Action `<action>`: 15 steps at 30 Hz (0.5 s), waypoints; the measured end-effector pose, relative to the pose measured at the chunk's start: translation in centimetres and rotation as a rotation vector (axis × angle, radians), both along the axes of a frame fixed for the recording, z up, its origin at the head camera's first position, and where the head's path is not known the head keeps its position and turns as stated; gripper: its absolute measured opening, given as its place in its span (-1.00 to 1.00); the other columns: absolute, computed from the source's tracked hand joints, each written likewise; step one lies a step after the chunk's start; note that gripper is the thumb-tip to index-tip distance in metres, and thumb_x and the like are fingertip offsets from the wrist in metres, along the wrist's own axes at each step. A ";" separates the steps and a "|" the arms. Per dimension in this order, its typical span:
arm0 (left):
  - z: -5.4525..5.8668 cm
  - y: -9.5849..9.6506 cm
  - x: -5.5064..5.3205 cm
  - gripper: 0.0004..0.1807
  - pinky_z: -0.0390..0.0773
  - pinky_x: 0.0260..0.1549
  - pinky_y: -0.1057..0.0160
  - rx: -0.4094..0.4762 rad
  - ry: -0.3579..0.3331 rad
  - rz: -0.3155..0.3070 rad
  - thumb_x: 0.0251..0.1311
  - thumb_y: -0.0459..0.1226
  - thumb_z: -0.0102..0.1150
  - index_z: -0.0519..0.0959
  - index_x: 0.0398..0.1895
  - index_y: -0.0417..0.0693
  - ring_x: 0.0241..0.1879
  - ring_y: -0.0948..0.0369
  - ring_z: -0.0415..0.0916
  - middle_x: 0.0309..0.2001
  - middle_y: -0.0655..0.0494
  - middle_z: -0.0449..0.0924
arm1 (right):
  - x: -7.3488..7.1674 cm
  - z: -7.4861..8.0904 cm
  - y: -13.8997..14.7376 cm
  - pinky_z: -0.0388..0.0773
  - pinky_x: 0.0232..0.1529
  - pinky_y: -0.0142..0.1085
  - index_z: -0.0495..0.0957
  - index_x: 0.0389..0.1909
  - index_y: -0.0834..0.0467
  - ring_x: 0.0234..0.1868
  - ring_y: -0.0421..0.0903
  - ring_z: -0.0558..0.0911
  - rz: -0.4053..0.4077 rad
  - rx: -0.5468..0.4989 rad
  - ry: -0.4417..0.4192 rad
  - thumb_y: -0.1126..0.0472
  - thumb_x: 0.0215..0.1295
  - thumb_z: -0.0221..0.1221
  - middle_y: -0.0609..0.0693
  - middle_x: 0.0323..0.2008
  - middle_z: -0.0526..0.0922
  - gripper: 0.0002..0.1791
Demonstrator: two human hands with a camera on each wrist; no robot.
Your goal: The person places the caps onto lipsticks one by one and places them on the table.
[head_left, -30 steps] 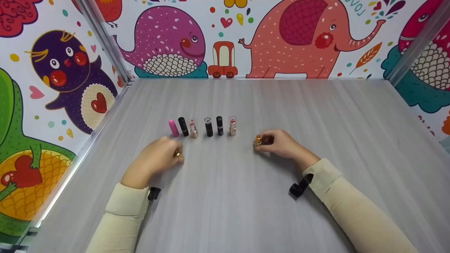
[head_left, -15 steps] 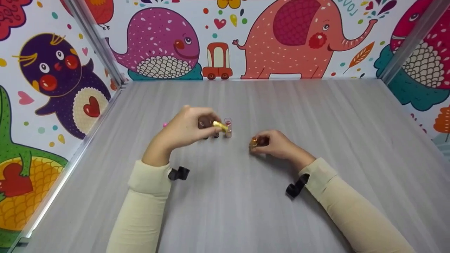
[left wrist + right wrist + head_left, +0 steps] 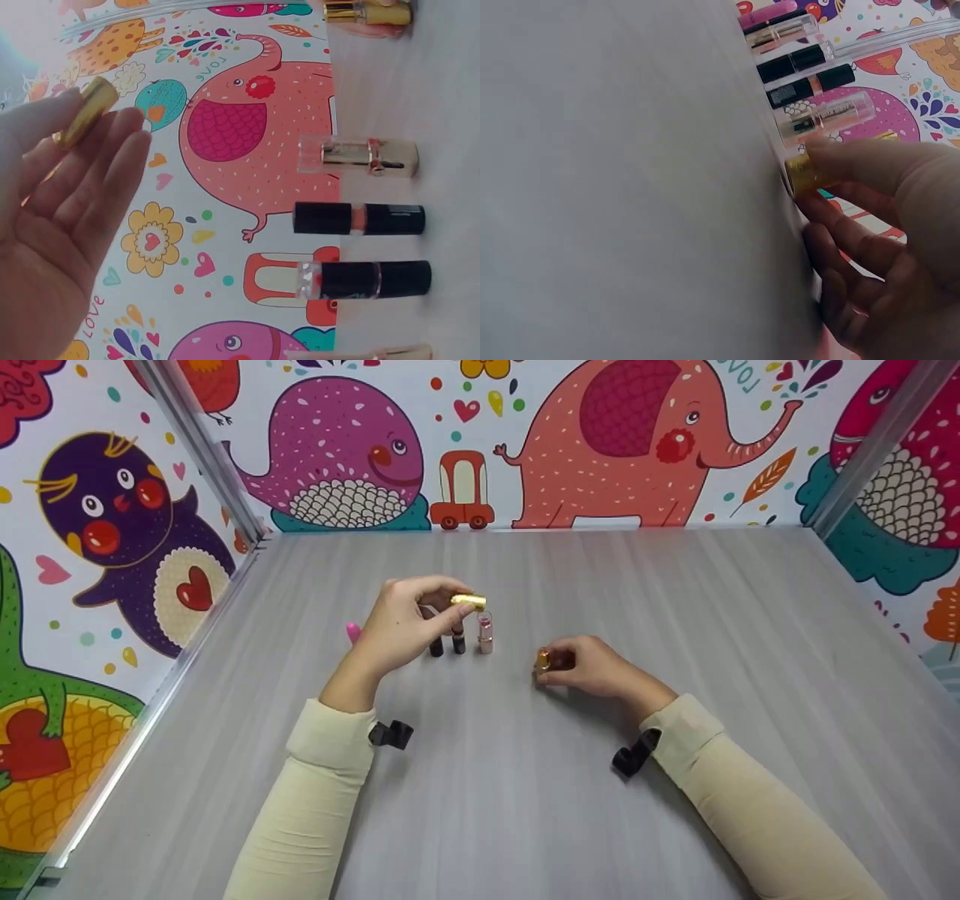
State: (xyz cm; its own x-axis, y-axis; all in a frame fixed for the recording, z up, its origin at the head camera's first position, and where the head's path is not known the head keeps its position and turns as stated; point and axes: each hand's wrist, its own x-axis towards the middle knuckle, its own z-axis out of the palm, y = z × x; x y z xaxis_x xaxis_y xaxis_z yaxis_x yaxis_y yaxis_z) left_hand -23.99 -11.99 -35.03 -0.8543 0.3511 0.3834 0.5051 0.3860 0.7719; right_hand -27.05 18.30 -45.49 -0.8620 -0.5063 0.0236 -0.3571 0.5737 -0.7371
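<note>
My left hand (image 3: 401, 621) is raised over the row of lipsticks, pinching a small gold lipstick cap (image 3: 469, 601) between thumb and fingers. The left wrist view shows the cap (image 3: 91, 109) tilted, well apart from the row. To the right, my right hand (image 3: 596, 666) holds a gold lipstick tube (image 3: 542, 661) upright at the tabletop. In the right wrist view its gold base (image 3: 804, 176) shows between thumb and fingertips; the thumb covers its middle. Nearest between the hands stands a clear-capped lipstick (image 3: 486, 634). Other lipsticks are partly hidden behind my left hand in the head view.
Along the row stand a black lipstick (image 3: 358, 218), a black one with a clear top (image 3: 367, 280) and a pink one (image 3: 352, 631). The grey tabletop (image 3: 480, 780) meets cartoon-printed walls (image 3: 630, 450) at the back and sides.
My left hand has swung up and right from the table left of centre, lifting the gold cap above the row. My right hand keeps holding its tube in nearly the same spot.
</note>
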 end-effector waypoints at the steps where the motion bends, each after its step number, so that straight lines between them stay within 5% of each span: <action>1: -0.2 0.0 0.0 -0.82 0.72 -0.32 0.20 -0.007 0.008 0.001 0.40 -0.24 0.42 0.80 -0.02 -0.06 -0.35 0.21 0.71 -0.25 0.11 0.81 | 0.0 0.2 0.0 0.55 -0.17 -0.30 0.74 -0.16 0.23 -0.24 -0.16 0.62 0.006 0.009 0.001 0.24 0.31 0.47 -0.02 -0.27 0.74 -0.82; 15: -0.6 -0.5 0.1 -0.85 0.56 -0.45 0.31 0.014 0.005 -0.033 0.40 -0.25 0.42 0.81 -0.03 -0.01 -0.32 0.16 0.71 -0.25 0.17 0.80 | 1.0 5.2 1.0 0.70 -0.05 -0.05 0.75 -0.02 0.26 -0.14 -0.02 0.76 -0.043 0.064 0.135 0.32 0.33 0.44 0.06 -0.17 0.79 -0.76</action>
State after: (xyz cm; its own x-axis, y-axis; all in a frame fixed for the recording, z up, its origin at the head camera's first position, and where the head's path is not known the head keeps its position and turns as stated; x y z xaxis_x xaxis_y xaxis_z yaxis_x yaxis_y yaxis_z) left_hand -23.92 -12.53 -35.58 -0.8405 0.3735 0.3926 0.5211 0.3583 0.7747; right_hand -26.03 19.31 -40.27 -0.8740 -0.4733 0.1099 -0.4249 0.6346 -0.6455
